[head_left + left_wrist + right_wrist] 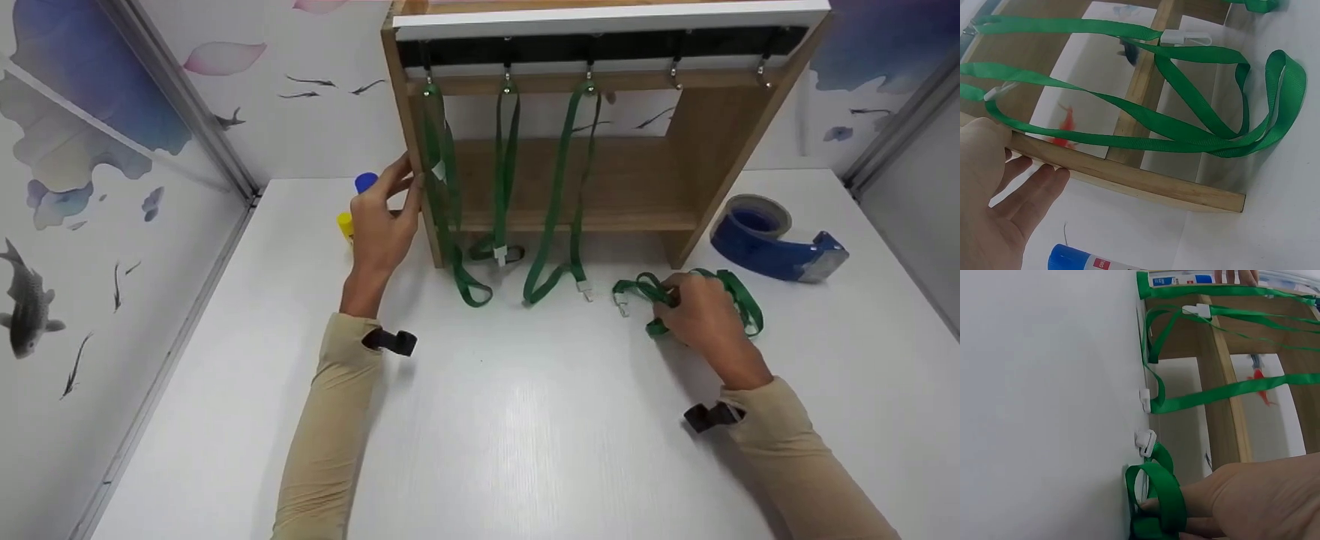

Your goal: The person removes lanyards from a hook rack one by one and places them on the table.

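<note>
My left hand (382, 225) holds the left side panel of a wooden rack (682, 150), its fingers along the outer face and the thumb at the front edge. Three green lanyards hang from the rack's hooks: one at the left (454, 202), another (506, 165) beside it, and a third (556, 187) at the middle hook. Their lower loops reach the table. On the table at the right, my right hand (697, 311) grips a bunched green lanyard (742, 300). A clip (621, 304) on this lanyard lies left of the hand; the fingertips are partly hidden by the strap.
Two hooks (675, 75) at the rack's right carry nothing. A blue tape dispenser (780, 251) with a tape roll (757, 214) stands right of the rack. Behind my left hand are a blue-capped tube (366, 181) and a yellow object (345, 223). Printed walls (315, 135) enclose the white table (487, 420).
</note>
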The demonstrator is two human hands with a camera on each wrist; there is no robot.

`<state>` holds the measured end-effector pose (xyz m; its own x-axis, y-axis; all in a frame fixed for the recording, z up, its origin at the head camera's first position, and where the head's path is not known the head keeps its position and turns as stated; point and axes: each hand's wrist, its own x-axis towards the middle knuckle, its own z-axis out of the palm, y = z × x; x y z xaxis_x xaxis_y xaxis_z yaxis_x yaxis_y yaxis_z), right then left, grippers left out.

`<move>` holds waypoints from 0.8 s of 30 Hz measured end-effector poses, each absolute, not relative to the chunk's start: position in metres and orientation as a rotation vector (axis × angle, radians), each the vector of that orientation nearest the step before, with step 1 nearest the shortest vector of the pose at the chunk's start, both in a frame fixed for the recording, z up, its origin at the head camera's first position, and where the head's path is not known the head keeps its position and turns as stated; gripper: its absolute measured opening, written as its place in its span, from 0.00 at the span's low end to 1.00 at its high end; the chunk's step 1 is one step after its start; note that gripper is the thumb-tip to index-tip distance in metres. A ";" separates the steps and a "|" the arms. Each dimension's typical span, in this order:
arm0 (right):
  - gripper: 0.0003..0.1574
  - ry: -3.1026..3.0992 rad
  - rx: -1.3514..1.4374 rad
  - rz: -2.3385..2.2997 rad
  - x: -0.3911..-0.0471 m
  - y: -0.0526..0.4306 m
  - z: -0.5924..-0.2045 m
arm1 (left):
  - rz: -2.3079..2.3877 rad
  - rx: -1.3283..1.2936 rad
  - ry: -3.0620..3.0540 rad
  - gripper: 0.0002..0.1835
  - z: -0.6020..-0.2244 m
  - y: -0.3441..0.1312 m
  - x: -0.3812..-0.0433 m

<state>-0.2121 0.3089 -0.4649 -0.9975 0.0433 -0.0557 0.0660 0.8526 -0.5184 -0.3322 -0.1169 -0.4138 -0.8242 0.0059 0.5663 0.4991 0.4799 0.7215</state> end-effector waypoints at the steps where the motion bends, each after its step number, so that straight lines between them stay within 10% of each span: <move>1: 0.24 2.990 0.094 -0.839 -0.212 0.309 -0.465 | -1.322 -0.416 -2.234 0.26 -0.414 -0.117 -0.332; 16: 0.45 3.006 0.207 -0.709 -0.217 0.276 -0.465 | -1.327 -0.426 -2.231 0.27 -0.415 -0.118 -0.332; 24: 0.28 3.050 0.169 -0.671 -0.220 0.281 -0.468 | -1.312 -0.458 -2.198 0.25 -0.416 -0.117 -0.335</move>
